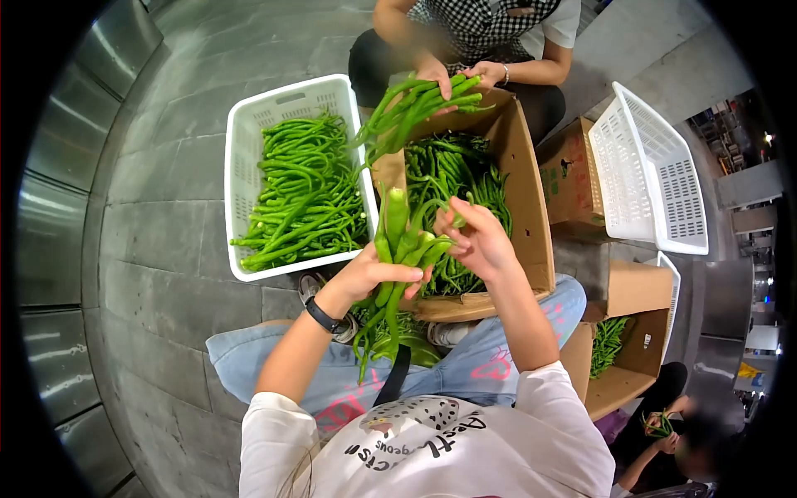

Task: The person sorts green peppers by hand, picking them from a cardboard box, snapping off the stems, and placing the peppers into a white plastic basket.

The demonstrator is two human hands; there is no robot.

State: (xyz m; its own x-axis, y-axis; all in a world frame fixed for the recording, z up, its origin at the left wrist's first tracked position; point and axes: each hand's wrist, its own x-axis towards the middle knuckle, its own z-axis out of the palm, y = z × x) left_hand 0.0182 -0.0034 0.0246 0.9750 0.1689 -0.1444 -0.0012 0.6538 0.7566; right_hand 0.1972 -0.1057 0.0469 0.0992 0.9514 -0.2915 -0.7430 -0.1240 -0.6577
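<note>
My left hand [378, 272] is wrapped round a bunch of long green chili peppers [397, 217], held over the near side of an open cardboard box [529, 199]. My right hand [481, 241] has its thumb and fingertips closed on the stem end of one curved pepper beside the bunch. More green peppers [452, 166] lie in the box beneath. To the left stands a white plastic crate [235, 178] with many long peppers [303, 191] in it. Between my feet are further peppers and greens [407, 336], partly hidden by the bunch.
Across the box, a person [490, 33] holds another pepper bunch [423, 104] over it. At right stand a white crate [656, 178], tilted against a closed carton [569, 178], and another open carton [627, 386] with peppers. A second person [664, 440] handles peppers at lower right.
</note>
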